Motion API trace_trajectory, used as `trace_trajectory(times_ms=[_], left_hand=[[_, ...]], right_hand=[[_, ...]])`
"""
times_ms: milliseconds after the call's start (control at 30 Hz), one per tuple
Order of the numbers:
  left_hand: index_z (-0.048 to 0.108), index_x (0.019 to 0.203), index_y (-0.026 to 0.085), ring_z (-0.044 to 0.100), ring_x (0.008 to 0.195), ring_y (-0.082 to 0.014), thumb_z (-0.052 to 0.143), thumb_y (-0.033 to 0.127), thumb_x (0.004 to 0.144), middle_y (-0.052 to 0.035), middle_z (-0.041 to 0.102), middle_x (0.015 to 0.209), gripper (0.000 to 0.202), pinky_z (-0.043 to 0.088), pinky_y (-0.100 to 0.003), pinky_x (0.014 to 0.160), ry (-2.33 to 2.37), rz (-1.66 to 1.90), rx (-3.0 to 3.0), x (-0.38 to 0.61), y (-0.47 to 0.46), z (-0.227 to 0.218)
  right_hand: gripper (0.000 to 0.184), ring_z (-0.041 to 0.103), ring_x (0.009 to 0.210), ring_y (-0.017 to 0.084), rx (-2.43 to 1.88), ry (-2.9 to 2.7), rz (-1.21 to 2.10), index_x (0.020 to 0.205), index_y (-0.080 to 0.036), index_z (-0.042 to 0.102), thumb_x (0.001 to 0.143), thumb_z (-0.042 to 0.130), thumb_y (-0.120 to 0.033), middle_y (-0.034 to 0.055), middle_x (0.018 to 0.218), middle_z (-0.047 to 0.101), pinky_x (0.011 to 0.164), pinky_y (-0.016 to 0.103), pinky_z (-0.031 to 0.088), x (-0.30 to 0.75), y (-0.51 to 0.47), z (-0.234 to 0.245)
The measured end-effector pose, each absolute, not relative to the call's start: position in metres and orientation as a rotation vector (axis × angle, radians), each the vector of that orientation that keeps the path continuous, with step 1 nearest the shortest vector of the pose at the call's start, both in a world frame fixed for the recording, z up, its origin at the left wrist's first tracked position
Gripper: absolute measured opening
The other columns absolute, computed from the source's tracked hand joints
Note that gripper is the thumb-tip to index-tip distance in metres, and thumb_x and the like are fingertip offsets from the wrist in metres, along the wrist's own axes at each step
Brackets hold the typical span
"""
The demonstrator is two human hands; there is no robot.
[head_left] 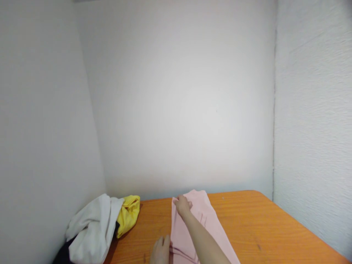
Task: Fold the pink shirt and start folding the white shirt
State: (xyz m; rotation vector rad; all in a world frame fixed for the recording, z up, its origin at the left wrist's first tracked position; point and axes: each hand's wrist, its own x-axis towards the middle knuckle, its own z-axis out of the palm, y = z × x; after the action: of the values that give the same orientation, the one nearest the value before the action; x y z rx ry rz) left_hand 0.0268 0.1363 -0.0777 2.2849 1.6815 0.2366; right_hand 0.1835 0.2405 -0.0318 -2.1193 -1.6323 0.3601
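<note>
A pink garment [205, 220] lies lengthwise on the orange wooden table [264, 227], folded into a long strip. My right hand [182, 204] reaches to its far left corner with the fingers closed on the cloth edge. My left hand [161, 251] rests at the bottom of the picture against the garment's near left edge; its fingers lie together on the table and cloth, partly cut off by the frame.
A heap of clothes sits at the table's left: a white piece [92, 227], a yellow piece [128, 214] and something dark [63, 255] underneath. White walls close the table in at the left, back and right.
</note>
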Motion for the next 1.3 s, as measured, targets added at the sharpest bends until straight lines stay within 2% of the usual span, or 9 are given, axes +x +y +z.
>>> trace_trajectory(times_ms=[100, 233, 333, 467, 567, 767, 1000, 1167, 1300], left_hand=[[0.050, 0.132, 0.019, 0.048, 0.121, -0.0245, 0.038, 0.007, 0.078, -0.0121, 0.055, 0.130, 0.057, 0.035, -0.033, 0.104, 1.763, 0.125, 2.280, 0.025, 0.134, -0.076], [0.049, 0.135, 0.016, 0.038, 0.134, -0.0287, 0.029, 0.007, 0.083, -0.0131, 0.047, 0.143, 0.057, 0.030, -0.044, 0.112, 1.733, 0.197, 2.400, 0.032, 0.122, -0.069], [0.039, 0.143, 0.022, 0.024, 0.144, -0.0251, 0.040, 0.014, 0.082, -0.0051, 0.031, 0.154, 0.062, 0.019, -0.045, 0.120, 1.472, 0.227, 2.495, 0.042, 0.113, -0.065], [0.031, 0.147, 0.016, 0.013, 0.146, -0.0277, 0.050, 0.033, 0.082, -0.0064, 0.018, 0.155, 0.070, 0.014, -0.048, 0.122, 1.400, 0.038, 2.506, 0.047, 0.110, -0.066], [0.029, 0.147, 0.014, 0.011, 0.145, -0.0297, 0.045, 0.041, 0.086, -0.0093, 0.014, 0.155, 0.068, 0.016, -0.049, 0.121, 1.357, 0.003, 2.571, 0.042, 0.113, -0.072], [0.037, 0.141, 0.039, 0.013, 0.142, -0.0327, 0.043, 0.047, 0.091, -0.0050, 0.016, 0.154, 0.051, 0.027, -0.057, 0.114, 1.253, 0.201, 2.719, 0.034, 0.114, -0.091], [0.030, 0.142, 0.042, 0.014, 0.143, -0.0318, 0.034, 0.064, 0.090, -0.0057, 0.017, 0.156, 0.057, 0.029, -0.057, 0.113, 1.235, 0.178, 2.715, 0.031, 0.095, -0.065], [0.036, 0.141, 0.039, 0.031, 0.140, -0.0327, 0.031, 0.062, 0.091, -0.0071, 0.034, 0.152, 0.055, 0.023, -0.063, 0.113, 1.377, 0.393, 2.811, 0.040, 0.075, -0.059], [0.039, 0.140, 0.041, 0.045, 0.132, -0.0312, 0.041, 0.067, 0.086, -0.0048, 0.044, 0.145, 0.060, 0.024, -0.058, 0.114, 1.132, 0.722, 3.157, 0.067, 0.068, -0.096]], right_hand=[[0.027, 0.050, 0.116, 0.027, -2.064, -1.682, 0.225, 0.107, -0.016, 0.062, 0.095, 0.044, -0.033, 0.0102, 0.112, 0.063, 0.098, 0.048, 0.036, 0.171, 0.237, -0.036], [0.035, 0.041, 0.123, 0.032, -1.975, -1.756, 0.074, 0.121, -0.012, 0.055, 0.094, 0.036, -0.023, 0.0196, 0.124, 0.057, 0.101, 0.050, 0.029, 0.164, 0.229, -0.033], [0.041, 0.029, 0.136, 0.029, -1.881, -1.861, 0.034, 0.129, -0.013, 0.049, 0.093, 0.033, -0.020, 0.0174, 0.140, 0.047, 0.110, 0.045, 0.020, 0.169, 0.218, -0.033], [0.052, 0.012, 0.145, 0.025, -1.774, -2.053, 0.091, 0.139, -0.013, 0.043, 0.092, 0.039, -0.036, 0.0129, 0.154, 0.030, 0.117, 0.040, 0.007, 0.189, 0.194, -0.046], [0.068, 0.004, 0.147, 0.030, -1.787, -2.128, 0.164, 0.146, -0.019, 0.033, 0.090, 0.036, -0.057, 0.0090, 0.158, 0.019, 0.117, 0.048, 0.003, 0.208, 0.178, -0.059], [0.074, -0.002, 0.146, 0.032, -1.844, -2.148, 0.203, 0.150, -0.030, 0.020, 0.088, 0.014, -0.071, 0.0024, 0.160, 0.009, 0.114, 0.058, 0.000, 0.222, 0.168, -0.066], [0.077, 0.004, 0.146, 0.033, -1.833, -2.177, 0.221, 0.149, -0.027, 0.024, 0.088, 0.015, -0.072, 0.0043, 0.159, 0.013, 0.115, 0.057, 0.005, 0.221, 0.171, -0.061], [0.072, 0.004, 0.147, 0.023, -1.855, -2.145, 0.134, 0.150, -0.014, 0.021, 0.095, 0.013, -0.059, 0.0081, 0.159, 0.011, 0.119, 0.040, 0.007, 0.242, 0.170, -0.052], [0.076, 0.007, 0.146, 0.030, -2.040, -1.992, 0.033, 0.147, 0.003, 0.022, 0.096, 0.012, -0.052, 0.0214, 0.156, 0.015, 0.118, 0.046, 0.005, 0.276, 0.169, -0.053]])
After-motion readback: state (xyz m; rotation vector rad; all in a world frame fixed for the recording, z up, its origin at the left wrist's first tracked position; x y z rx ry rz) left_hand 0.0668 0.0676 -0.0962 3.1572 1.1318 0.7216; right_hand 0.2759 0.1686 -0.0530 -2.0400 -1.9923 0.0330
